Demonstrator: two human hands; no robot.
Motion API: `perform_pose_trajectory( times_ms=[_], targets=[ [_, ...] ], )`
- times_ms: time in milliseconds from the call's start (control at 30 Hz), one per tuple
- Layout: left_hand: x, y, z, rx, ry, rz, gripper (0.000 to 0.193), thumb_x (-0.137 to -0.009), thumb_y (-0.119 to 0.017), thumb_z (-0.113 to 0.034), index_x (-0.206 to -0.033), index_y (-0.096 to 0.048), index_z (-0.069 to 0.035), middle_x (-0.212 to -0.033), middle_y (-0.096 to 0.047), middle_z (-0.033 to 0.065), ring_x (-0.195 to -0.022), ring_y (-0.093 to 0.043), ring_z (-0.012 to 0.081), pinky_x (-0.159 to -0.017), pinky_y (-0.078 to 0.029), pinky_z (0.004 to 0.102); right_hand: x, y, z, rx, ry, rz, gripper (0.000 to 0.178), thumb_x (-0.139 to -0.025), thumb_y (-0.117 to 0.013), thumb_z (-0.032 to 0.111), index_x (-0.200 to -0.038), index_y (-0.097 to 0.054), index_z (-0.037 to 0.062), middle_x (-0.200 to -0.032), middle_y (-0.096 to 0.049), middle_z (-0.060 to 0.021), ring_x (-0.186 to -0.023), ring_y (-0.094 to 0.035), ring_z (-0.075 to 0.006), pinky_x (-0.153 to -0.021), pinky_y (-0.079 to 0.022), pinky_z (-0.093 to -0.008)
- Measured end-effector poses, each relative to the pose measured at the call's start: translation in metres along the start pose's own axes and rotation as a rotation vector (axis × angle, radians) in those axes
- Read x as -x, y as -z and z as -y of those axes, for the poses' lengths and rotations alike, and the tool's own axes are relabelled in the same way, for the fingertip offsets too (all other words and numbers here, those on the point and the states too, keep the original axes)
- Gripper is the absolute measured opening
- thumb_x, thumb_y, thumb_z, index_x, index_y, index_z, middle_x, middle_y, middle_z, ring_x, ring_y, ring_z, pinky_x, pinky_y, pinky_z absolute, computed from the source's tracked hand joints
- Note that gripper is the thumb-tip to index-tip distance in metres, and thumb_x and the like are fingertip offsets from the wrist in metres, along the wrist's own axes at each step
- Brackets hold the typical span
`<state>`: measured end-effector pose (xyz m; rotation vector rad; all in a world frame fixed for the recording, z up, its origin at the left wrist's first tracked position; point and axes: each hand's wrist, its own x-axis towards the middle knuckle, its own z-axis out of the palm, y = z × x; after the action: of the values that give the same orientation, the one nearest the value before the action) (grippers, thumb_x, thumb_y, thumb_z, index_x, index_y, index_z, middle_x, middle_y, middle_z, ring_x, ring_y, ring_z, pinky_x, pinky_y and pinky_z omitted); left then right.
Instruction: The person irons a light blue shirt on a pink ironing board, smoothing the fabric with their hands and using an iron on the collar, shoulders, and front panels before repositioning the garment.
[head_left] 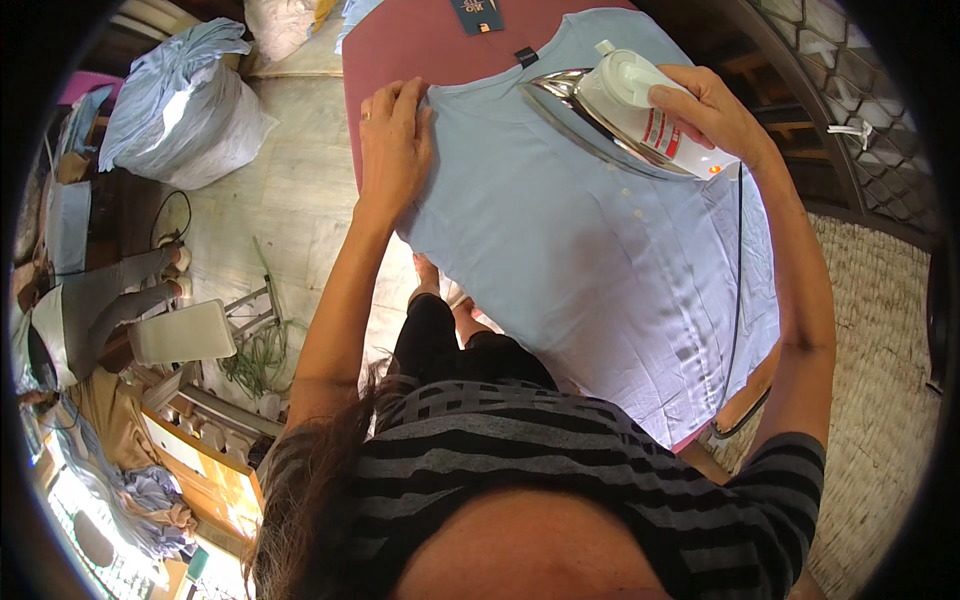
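Note:
A light blue shirt (520, 220) lies spread over a board with a maroon cover (400, 45), and its lower part hangs toward me with creases. My right hand (712, 112) is closed round the handle of a white steam iron (635, 105). The iron's shiny soleplate rests on the shirt's upper right part, and a small orange light glows near its heel. My left hand (397, 145) lies at the shirt's left shoulder edge, fingers stretched out. Between the hands is the neckline with a black label (526, 57). A dark blue hang tag (478, 14) lies on the cover beyond it.
The iron's black cord (738, 290) runs down the shirt's right side. At the left stand a large bundle of clothes (195, 110), a pale stool seat (183, 333) and another person (95, 305). A metal lattice (860, 90) borders the far right.

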<state>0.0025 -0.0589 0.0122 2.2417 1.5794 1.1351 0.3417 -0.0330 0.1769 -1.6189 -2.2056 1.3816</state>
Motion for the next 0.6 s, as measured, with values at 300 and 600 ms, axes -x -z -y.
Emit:
perform_pose_trajectory(
  times_ms=[300, 600],
  targets=[
    [-0.017, -0.003, 0.017, 0.099, 0.128, -0.017, 0.017, -0.088, -0.067, -0.020, -0.090, -0.068, -0.004, -0.081, -0.065, 0.0128, -0.080, -0.061, 0.0317, -0.075, -0.047, 0.0413, -0.043, -0.066, 0.052, 0.211, 0.201, -0.103, 0.044, -0.097, -0.053, 0.041, -0.110, -0.067, 0.0017, -0.073, -0.060, -0.0032, -0.057, -0.050, -0.0078, -0.049, -0.039, -0.0249],
    [0.055, 0.053, 0.001, -0.082, 0.204, 0.115, 0.030, -0.085, -0.072, -0.030, -0.078, -0.062, -0.003, -0.071, -0.058, 0.0119, -0.066, -0.059, 0.0302, -0.060, -0.045, 0.0423, -0.089, -0.105, 0.096, 0.052, 0.070, -0.137, 0.050, -0.096, -0.051, 0.047, -0.097, -0.067, -0.0002, -0.067, -0.061, -0.0082, -0.054, -0.054, -0.0135, -0.051, -0.042, -0.0301]
  ],
)
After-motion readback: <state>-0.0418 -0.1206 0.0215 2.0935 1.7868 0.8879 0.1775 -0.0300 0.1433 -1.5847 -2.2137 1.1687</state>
